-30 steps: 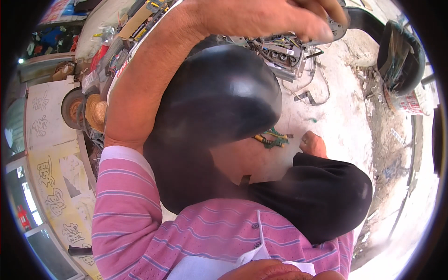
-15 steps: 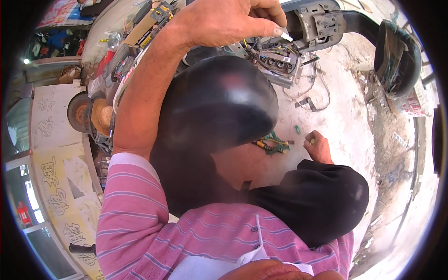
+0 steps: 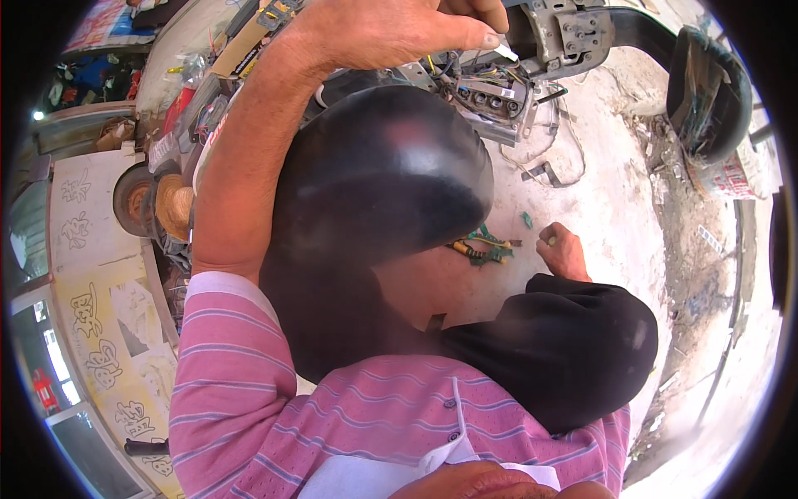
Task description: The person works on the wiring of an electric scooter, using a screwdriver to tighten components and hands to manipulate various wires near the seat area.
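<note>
My left hand (image 3: 416, 32) reaches across the top of the view, its upper part cut off by the edge. Its thumb and curled fingers are closed on a small white piece (image 3: 505, 52), too small to name. Just below it are loose wires and a grey metal unit (image 3: 490, 98) with a row of round sockets. A glossy black rounded shape, like a scooter seat (image 3: 386, 170), lies under my left forearm. Beyond my right knee, my right hand (image 3: 567, 251) is low over the floor, fingers closed round something small and yellowish, mostly hidden.
Green-and-yellow tool-like pieces (image 3: 486, 248) lie on the pale floor (image 3: 611, 179) beside my right hand. A cable (image 3: 544, 172) trails there. A black curved part wrapped in plastic (image 3: 706, 100) stands at far right. Boxes and parts (image 3: 241, 50) crowd the upper left, near a straw hat (image 3: 173, 206).
The whole scene has shifted slightly up in the view. Both hands keep nearly the same pose, the left still closed on the white piece.
</note>
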The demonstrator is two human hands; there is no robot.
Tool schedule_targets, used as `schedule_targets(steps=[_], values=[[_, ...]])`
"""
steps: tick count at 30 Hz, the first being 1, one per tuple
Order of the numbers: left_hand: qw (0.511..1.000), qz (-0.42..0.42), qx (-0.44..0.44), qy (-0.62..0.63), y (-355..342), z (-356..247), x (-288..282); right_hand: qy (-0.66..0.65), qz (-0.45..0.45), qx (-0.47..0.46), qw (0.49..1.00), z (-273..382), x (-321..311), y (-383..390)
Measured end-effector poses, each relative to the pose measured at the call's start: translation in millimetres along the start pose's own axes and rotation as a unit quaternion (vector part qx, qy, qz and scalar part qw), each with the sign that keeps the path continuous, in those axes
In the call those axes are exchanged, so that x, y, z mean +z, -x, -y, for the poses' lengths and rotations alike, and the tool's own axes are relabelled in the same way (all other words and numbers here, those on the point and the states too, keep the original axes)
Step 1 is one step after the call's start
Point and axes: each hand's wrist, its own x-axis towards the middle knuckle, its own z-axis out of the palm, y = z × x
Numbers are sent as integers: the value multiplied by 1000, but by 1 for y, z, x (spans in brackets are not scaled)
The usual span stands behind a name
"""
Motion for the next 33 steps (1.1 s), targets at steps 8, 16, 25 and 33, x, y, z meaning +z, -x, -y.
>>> schedule_targets(steps=[8, 16, 25, 33], values=[[1000, -7, 25, -11, -1, 5, 0, -5, -4, -6, 1000, 2, 3, -1], [999, 2, 11, -47, 5, 4, -6, 1, 1, -3, 1000, 1, 12, -5], [999, 20, 7, -26, 2, 11, -4, -1, 11, 18, 1000, 7, 2, 0], [994, 58, -9, -94, 1, 15, -6, -3, 0, 4, 1000, 2, 6, -2]])
